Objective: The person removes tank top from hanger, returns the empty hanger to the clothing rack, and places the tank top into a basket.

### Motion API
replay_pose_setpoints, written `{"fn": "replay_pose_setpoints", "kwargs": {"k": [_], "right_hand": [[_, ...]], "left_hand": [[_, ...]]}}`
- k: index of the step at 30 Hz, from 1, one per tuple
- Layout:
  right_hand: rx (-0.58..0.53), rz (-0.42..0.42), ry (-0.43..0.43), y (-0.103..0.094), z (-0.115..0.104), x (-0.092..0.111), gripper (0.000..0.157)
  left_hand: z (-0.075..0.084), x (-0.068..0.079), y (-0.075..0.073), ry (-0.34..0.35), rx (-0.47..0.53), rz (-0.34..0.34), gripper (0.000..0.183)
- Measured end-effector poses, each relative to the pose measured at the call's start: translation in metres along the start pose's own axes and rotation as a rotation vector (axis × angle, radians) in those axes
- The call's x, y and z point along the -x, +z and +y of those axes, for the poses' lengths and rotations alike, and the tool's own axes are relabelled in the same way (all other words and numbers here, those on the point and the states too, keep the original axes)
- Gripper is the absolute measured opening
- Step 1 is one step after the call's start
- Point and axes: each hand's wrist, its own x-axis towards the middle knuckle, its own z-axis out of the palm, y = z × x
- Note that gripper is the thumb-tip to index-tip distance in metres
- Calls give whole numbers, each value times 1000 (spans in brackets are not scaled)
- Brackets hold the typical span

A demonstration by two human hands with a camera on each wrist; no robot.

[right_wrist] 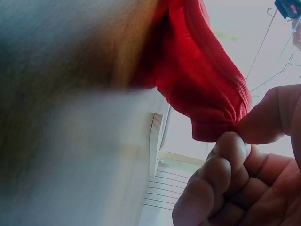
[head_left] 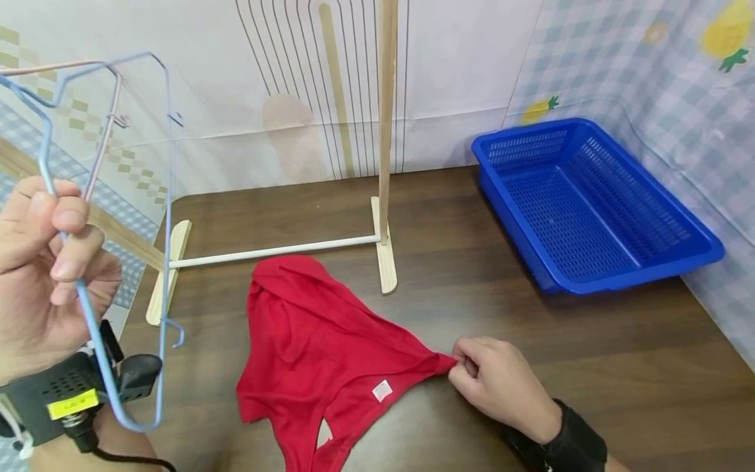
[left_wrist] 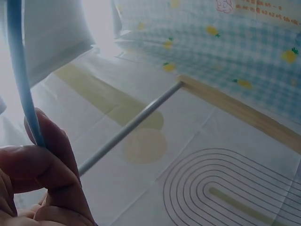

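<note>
A red top (head_left: 318,347) lies spread and creased on the table, a small white label showing near its edge. My right hand (head_left: 501,383) pinches one narrow end of it between thumb and forefinger. The right wrist view shows this pinched red fabric (right_wrist: 202,94) close up, lifted a little. On the left, my raised left hand (head_left: 56,262) grips a light blue clothes hanger (head_left: 168,216), its fingers curled round the wire. A pinkish length of hanger (head_left: 101,154) also runs into that hand; the fingers hide where the two meet.
Behind the red top stands a wooden rack (head_left: 386,131) with a white lower bar (head_left: 277,251) and flat feet. A blue plastic basket (head_left: 531,252) sits at the back right. Patterned cloth (head_left: 460,72) hangs behind the table (head_left: 619,367).
</note>
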Motion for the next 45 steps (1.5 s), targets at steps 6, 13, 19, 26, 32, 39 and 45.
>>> {"fn": "replay_pose_setpoints", "kwargs": {"k": [6, 13, 19, 26, 32, 39, 45], "right_hand": [[5, -6, 14, 0, -2, -1, 35], [1, -7, 20, 3, -2, 0, 34], [-7, -10, 22, 3, -1, 0, 34], [-6, -18, 38, 2, -2, -1, 35], [-1, -28, 58, 2, -3, 1, 34], [-5, -28, 59, 2, -3, 1, 33], [-10, -33, 71, 2, -3, 0, 33]], "left_hand": [[20, -24, 1, -57, 70, -66, 36], [20, -41, 3, -58, 129, 108, 30], [16, -33, -2, -73, 92, 121, 36], [15, -30, -4, -28, 109, 148, 40], [13, -32, -6, 7, 116, 236, 37], [12, -27, -12, 56, 129, 286, 36], [10, -16, -17, 52, 31, 287, 37]]}}
